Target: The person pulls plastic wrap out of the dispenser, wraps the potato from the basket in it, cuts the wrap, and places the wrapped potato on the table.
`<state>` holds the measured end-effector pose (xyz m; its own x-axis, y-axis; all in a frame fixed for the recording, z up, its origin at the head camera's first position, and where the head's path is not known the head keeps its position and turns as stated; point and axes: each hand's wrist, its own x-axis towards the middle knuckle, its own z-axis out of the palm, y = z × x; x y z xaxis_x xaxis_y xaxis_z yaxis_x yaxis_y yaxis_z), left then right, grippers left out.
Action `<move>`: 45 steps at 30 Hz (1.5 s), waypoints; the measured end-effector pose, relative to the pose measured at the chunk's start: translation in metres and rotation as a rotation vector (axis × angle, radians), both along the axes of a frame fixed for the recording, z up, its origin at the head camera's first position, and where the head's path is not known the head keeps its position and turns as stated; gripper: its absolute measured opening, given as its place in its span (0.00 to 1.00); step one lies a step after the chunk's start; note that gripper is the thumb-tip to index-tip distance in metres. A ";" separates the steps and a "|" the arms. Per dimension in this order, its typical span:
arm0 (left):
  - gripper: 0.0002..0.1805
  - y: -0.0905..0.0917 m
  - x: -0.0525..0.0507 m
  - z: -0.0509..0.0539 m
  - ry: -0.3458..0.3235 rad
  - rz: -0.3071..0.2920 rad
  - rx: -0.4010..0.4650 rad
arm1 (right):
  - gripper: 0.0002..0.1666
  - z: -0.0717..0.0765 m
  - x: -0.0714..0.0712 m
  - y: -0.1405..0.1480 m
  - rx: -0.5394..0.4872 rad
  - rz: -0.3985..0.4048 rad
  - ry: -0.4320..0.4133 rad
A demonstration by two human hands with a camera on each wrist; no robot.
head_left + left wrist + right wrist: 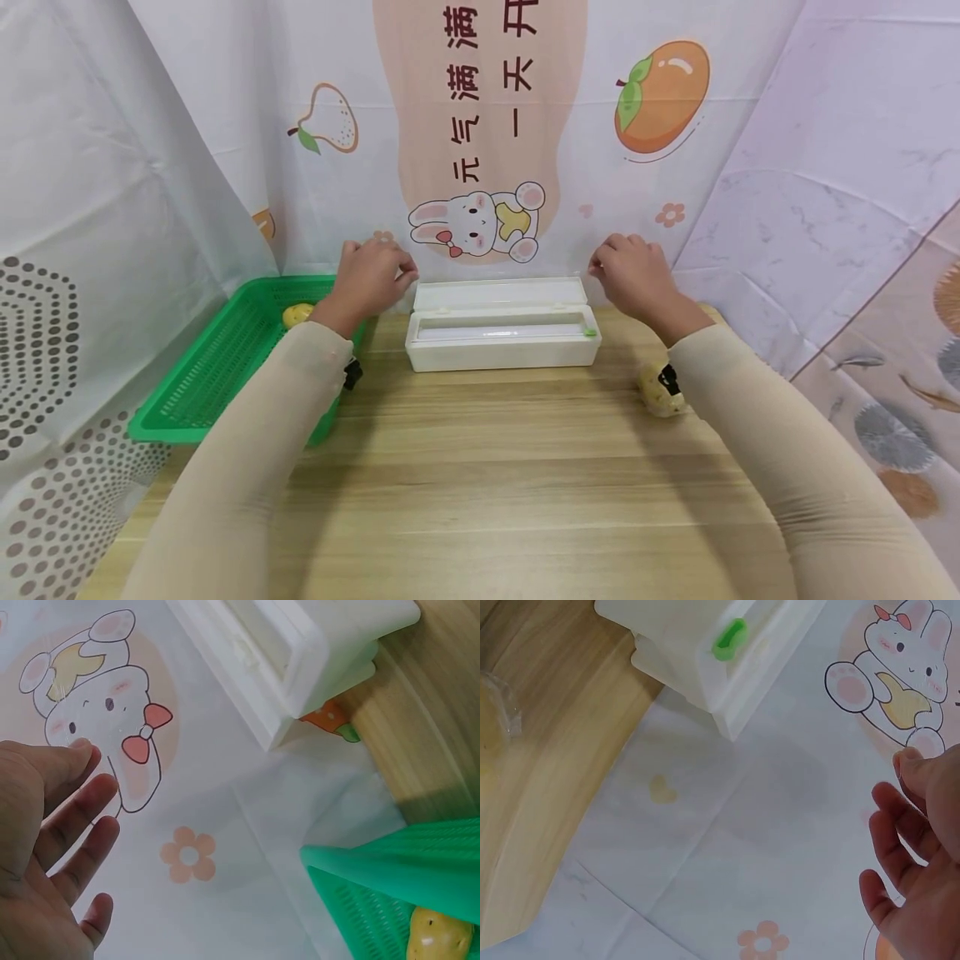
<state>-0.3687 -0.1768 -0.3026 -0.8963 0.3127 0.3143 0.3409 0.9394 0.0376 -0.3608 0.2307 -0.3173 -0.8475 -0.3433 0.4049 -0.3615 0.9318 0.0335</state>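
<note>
A long white cling film box [502, 354] stands on the table with its lid [501, 293] raised and a pale roll [498, 332] inside. A green slider [730, 639] sits at its right end. My left hand [372, 279] is raised beyond the box's left end, thumb and index finger pinched together. Beyond the right end my right hand [632, 275] pinches the same way. Between the hands the clear cling film [97, 724] shows only as faint glints before the printed rabbit; its edges are hard to make out.
On the left, a green plastic basket [240, 304] holds a yellow potato [297, 314]. A yellowish lump in clear wrap [660, 396] lies under my right forearm. Behind the wooden table [480, 475] hangs a printed curtain [330, 208].
</note>
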 end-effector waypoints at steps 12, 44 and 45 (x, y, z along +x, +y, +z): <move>0.11 0.003 0.003 0.010 0.006 0.016 0.103 | 0.11 0.010 0.002 0.006 -0.039 0.008 -0.087; 0.13 0.006 0.025 0.056 0.075 0.037 0.175 | 0.11 0.047 0.018 0.004 -0.152 0.002 0.084; 0.13 0.005 0.026 0.057 0.078 0.035 0.178 | 0.11 0.048 0.019 0.003 -0.148 -0.001 0.085</move>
